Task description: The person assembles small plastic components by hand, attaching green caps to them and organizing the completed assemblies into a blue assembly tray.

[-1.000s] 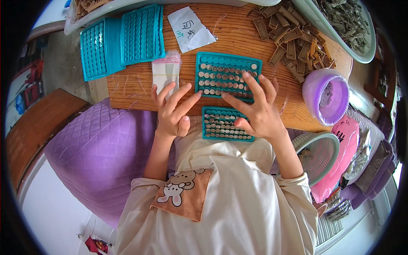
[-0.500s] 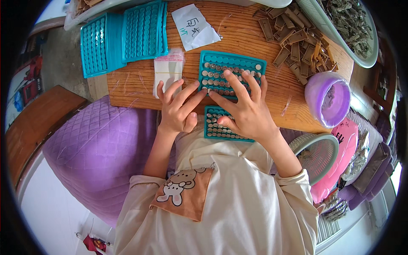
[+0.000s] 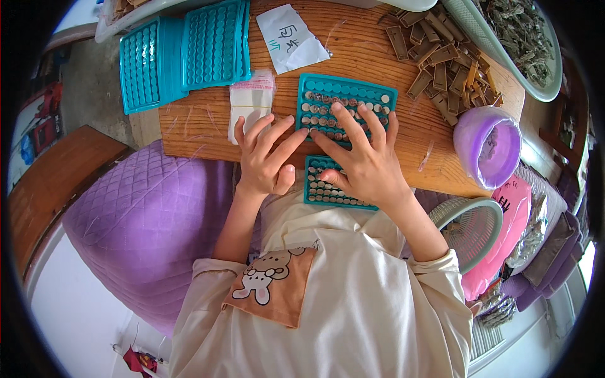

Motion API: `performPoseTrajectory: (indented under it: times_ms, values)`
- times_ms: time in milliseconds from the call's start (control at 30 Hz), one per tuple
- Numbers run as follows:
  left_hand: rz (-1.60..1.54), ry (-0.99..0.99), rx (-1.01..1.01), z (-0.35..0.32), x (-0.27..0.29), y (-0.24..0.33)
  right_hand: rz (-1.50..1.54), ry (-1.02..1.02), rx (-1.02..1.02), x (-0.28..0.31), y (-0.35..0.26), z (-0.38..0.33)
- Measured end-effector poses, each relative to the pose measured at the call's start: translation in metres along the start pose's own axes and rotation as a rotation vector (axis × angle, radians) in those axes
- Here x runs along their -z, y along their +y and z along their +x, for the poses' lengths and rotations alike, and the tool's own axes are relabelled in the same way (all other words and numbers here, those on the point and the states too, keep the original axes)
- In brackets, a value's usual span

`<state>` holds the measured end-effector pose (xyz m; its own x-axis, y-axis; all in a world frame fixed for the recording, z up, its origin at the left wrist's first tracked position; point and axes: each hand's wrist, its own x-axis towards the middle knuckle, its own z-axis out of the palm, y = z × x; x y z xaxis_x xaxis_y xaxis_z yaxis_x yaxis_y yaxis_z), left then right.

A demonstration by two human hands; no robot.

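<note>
right grip point(image 3: 370, 169) now nearer left grip point(image 3: 263, 162)

A quilted purple cover point(image 3: 151, 233) spreads at left; at right, a pink bag point(image 3: 515, 220) lies beside a grey-green basket point(image 3: 477, 228).

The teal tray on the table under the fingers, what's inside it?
Rows of small round discs sit in pockets of the teal tray. The right hand covers some pockets, so what's in those can't be seen.
</note>
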<state>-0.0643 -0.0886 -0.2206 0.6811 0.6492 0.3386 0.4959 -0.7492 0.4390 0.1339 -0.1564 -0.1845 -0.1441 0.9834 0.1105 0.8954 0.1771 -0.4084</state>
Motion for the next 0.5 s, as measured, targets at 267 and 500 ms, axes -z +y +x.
performPoseTrajectory:
  times_ms: [267,500]
  values:
    - [-0.028,0.037,0.027,-0.0006,-0.0014,0.0013,0.013,0.011,0.011,0.0063,0.0019,-0.0048]
    - [-0.035,0.036,0.028,0.0004,-0.0021,0.0009,0.026,-0.015,0.006,0.0044,0.0059,-0.0056]
